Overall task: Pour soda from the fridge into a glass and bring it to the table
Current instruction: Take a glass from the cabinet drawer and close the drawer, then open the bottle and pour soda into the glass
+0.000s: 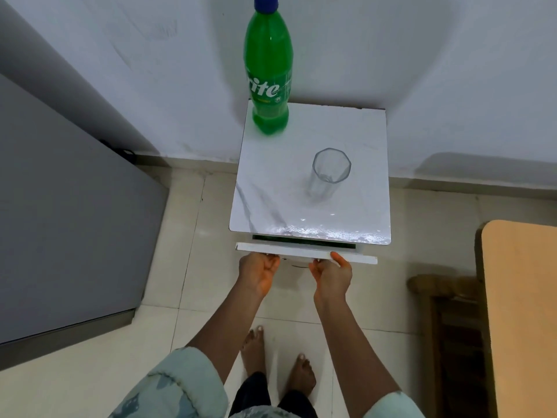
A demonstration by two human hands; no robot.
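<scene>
Fridge [60, 206]: grey, fills the left side of the view; a strip of tiled floor [187, 267] separates it from the cabinet.
Cabinet top [355, 131]: white marble-patterned slab, back edge against the white wall [422, 70], front edge facing the person, its right front corner near the tan table.
Soda bottle [269, 67]: green, blue cap on, upright at the back left corner of the cabinet top, close to the left edge and the wall.
Glass [328, 173]: clear, empty, upright right of centre on the cabinet top, well apart from the bottle, bare slab on every side of it.
Drawer front [304, 252]: white strip just below the front edge, pulled out a little so a dark gap shows behind it.
Left hand [259, 270]: fingers curled under the left part of the drawer front, closed on it.
Right hand [331, 274]: thumb lies on the top edge of the drawer front, fingers curled beneath, closed on it.
Task things versus hands: the glass stands beyond the right hand, past the front edge; the bottle stands further back, beyond the left hand; neither is touched.
Feet [277, 363]: bare, on the tiles in front of the cabinet.
Table [521, 312]: tan top at the right edge of the view, a wooden chair [446, 312] beside it, open floor between chair and cabinet.
</scene>
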